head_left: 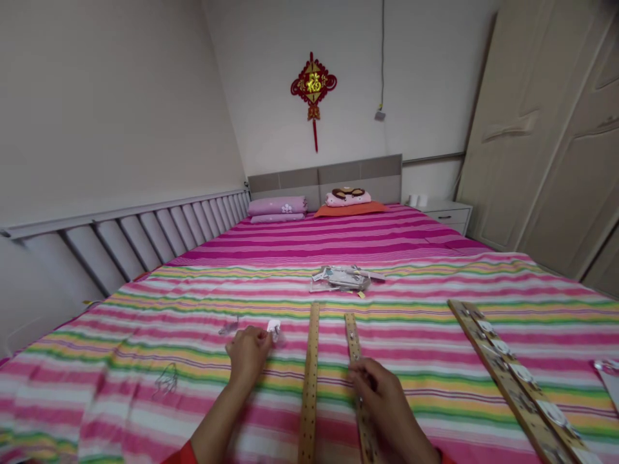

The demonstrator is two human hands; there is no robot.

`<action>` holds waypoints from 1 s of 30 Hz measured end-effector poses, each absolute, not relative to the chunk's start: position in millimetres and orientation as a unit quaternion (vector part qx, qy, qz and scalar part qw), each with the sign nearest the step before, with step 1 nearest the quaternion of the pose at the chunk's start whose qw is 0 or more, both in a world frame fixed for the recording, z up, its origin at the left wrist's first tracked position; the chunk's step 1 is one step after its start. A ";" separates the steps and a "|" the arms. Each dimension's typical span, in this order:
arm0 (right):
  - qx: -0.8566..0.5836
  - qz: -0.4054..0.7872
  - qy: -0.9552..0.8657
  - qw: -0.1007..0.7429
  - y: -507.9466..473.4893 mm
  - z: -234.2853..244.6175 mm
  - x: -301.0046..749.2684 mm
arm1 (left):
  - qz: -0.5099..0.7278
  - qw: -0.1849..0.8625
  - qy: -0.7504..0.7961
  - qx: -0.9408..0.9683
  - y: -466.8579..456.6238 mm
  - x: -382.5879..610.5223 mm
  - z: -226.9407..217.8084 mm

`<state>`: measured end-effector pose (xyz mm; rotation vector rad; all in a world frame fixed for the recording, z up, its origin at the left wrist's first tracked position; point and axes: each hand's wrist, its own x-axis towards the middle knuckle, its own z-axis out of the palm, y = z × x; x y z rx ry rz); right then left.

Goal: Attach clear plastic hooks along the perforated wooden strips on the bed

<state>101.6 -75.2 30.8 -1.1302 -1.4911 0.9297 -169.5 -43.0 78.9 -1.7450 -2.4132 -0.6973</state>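
My left hand (249,351) is closed, with its fingertips at a small clear plastic bag (275,330) that has a white card in it. Another small clear packet (229,327) lies just beyond that hand. My right hand (382,390) is pinched over a narrow wooden strip with holes (353,332), where small shiny metal pieces sit along the wood. Whatever its fingertips grip is too small to make out. Between the hands lies a longer strip with rows of holes (310,380), bare of pieces.
To the right, two wooden strips (503,380) carry white round cards and small metal pieces. A pile of clear plastic packets (341,278) lies ahead on the striped bedsheet (411,335). Thin tangled threads (167,380) are at left. A white card (609,374) sits at the right edge.
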 end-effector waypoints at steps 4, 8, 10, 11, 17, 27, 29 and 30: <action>-0.396 0.361 -0.714 0.450 -51.3 63.4 51.9 | -0.234 0.051 -0.778 -0.581 -60.5 -160.6 68.4; -0.408 0.343 -0.730 0.428 -30.1 63.7 8.8 | -0.251 0.070 -0.760 -0.596 -69.1 -153.5 63.2; -0.417 0.331 -0.735 0.420 -23.8 56.7 -6.4 | -0.261 0.064 -0.753 -0.601 -72.8 -151.5 62.6; -0.422 0.326 -0.737 0.415 -21.8 52.8 -12.8 | -0.266 0.058 -0.751 -0.602 -74.5 -151.0 62.4; -0.453 0.301 -0.744 0.388 -17.5 34.0 -40.3 | -0.300 0.017 -0.750 -0.589 -79.1 -153.0 57.5; -0.453 0.310 -0.739 0.390 -18.4 34.1 -42.7 | -0.338 0.016 -0.742 -0.579 -83.6 -154.3 53.1; -0.448 0.316 -0.735 0.398 -22.0 36.3 -39.6 | -0.333 0.032 -0.745 -0.577 -83.9 -155.9 53.8; -0.446 0.321 -0.733 0.402 -23.2 37.2 -38.0 | -0.330 0.040 -0.749 -0.573 -83.8 -157.2 54.4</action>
